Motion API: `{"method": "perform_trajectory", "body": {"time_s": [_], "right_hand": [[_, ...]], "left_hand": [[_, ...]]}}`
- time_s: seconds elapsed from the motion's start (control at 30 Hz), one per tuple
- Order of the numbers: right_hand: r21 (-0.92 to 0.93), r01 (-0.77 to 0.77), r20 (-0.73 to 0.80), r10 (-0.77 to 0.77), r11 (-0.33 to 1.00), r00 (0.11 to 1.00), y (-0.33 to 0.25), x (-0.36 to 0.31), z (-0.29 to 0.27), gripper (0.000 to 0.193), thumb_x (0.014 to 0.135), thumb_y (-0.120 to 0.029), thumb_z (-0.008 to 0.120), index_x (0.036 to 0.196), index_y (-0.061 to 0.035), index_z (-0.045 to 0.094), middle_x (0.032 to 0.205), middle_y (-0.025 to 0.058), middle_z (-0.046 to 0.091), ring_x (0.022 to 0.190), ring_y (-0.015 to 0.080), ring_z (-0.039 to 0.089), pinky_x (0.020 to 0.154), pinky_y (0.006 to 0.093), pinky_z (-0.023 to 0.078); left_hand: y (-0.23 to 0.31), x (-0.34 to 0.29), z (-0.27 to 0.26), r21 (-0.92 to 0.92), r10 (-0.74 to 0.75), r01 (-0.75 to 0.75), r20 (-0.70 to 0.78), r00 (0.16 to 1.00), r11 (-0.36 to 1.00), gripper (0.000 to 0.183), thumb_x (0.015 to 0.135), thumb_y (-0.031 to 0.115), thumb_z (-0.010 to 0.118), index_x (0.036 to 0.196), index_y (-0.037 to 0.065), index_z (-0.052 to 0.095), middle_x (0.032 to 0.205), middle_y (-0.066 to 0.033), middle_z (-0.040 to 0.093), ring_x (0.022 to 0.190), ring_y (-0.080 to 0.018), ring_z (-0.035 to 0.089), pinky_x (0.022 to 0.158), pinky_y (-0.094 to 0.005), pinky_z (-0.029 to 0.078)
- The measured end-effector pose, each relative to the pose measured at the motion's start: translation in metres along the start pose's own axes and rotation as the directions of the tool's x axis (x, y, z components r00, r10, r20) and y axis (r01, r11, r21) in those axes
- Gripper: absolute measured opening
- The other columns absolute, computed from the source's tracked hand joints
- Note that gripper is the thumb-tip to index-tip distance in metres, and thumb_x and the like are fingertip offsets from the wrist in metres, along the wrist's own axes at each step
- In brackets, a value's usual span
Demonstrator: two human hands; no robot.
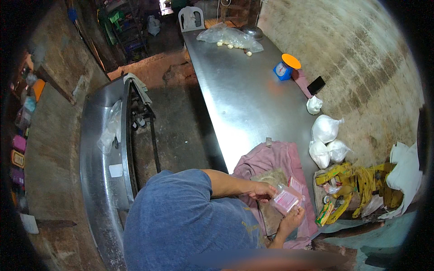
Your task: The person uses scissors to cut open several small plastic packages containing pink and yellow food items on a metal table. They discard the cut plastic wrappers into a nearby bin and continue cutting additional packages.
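Both my hands hold a small clear plastic packet (pixel 285 200) with a pink-and-white printed label. My left hand (pixel 264 191) pinches its left edge. Fingers of my right hand (pixel 293 220) close on its lower right corner. Just beyond it a second packet with a pink-and-white label (pixel 296 184) shows; whether it is joined to the first I cannot tell. Beneath my hands a crumpled mauve cloth (pixel 280 158) lies on the metal table, with a worn greyish-brown flat piece (pixel 271 177) on top of it.
White knotted bags (pixel 325 128) line the wall side of the long metal table (pixel 244 95). Farther off stand a blue scale (pixel 283 71) with an orange pan and a clear bag (pixel 230 37) beside small pale balls. Yellow straps (pixel 361 185) lie right. A metal counter (pixel 97 149) runs along the left.
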State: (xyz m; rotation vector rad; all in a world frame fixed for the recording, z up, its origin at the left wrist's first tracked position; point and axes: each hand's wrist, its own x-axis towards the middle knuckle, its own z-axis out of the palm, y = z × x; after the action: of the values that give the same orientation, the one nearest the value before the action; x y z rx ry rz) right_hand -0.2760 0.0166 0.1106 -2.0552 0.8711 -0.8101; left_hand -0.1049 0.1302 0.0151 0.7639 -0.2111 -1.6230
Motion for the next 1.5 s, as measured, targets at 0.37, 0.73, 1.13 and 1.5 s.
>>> {"method": "perform_trajectory", "body": {"time_s": [0.37, 0.73, 1.13, 1.5], "right_hand": [[-0.175, -0.039, -0.034, 0.033, 0.984, 0.999, -0.013, 0.011, -0.019, 0.019, 0.096, -0.016, 0.053, 0.089, 0.0023, 0.054, 0.078, 0.0114, 0.052, 0.075, 0.0221, 0.050, 0.072, 0.0380, 0.044], [-0.272, -0.028, -0.141, -0.011, 0.962, 0.990, 0.010, -0.009, -0.001, 0.035, 0.102, -0.030, 0.049, 0.086, 0.0007, 0.051, 0.079, 0.0203, 0.055, 0.076, 0.0374, 0.054, 0.071, 0.0467, 0.043], [-0.053, -0.027, -0.096, 0.022, 0.998, 0.995, 0.014, -0.019, 0.007, 0.031, 0.104, -0.026, 0.052, 0.088, -0.0002, 0.056, 0.074, 0.0135, 0.054, 0.073, 0.0237, 0.053, 0.069, 0.0395, 0.045], [0.009, 0.042, -0.057, -0.041, 0.999, 0.998, -0.018, -0.007, -0.004, 0.026, 0.102, -0.021, 0.056, 0.087, -0.0003, 0.055, 0.081, 0.0109, 0.056, 0.076, 0.0194, 0.053, 0.072, 0.0347, 0.044]], "left_hand": [[-0.006, 0.021, 0.004, 0.197, 0.078, -0.083, 0.037, 0.996, 0.977, 0.014, 0.085, 0.012, 0.074, 0.098, 0.011, 0.069, 0.080, 0.0030, 0.067, 0.065, -0.0088, 0.061, 0.057, -0.0250, 0.048], [0.011, 0.005, 0.006, 0.343, 0.111, -0.114, 0.027, 0.993, 0.932, 0.034, 0.090, 0.010, 0.065, 0.124, 0.006, 0.064, 0.094, 0.0035, 0.064, 0.079, -0.0078, 0.058, 0.070, -0.0256, 0.049], [0.014, 0.008, 0.001, 0.424, 0.039, -0.028, -0.016, 0.999, 0.905, 0.028, 0.099, 0.025, 0.063, 0.120, 0.006, 0.067, 0.077, 0.0004, 0.063, 0.059, -0.0077, 0.056, 0.054, -0.0254, 0.049], [0.022, 0.018, 0.002, 0.255, 0.050, -0.083, 0.134, 0.990, 0.963, 0.030, 0.095, 0.024, 0.068, 0.120, 0.009, 0.066, 0.100, 0.0027, 0.069, 0.085, -0.0065, 0.063, 0.076, -0.0258, 0.051]]}}
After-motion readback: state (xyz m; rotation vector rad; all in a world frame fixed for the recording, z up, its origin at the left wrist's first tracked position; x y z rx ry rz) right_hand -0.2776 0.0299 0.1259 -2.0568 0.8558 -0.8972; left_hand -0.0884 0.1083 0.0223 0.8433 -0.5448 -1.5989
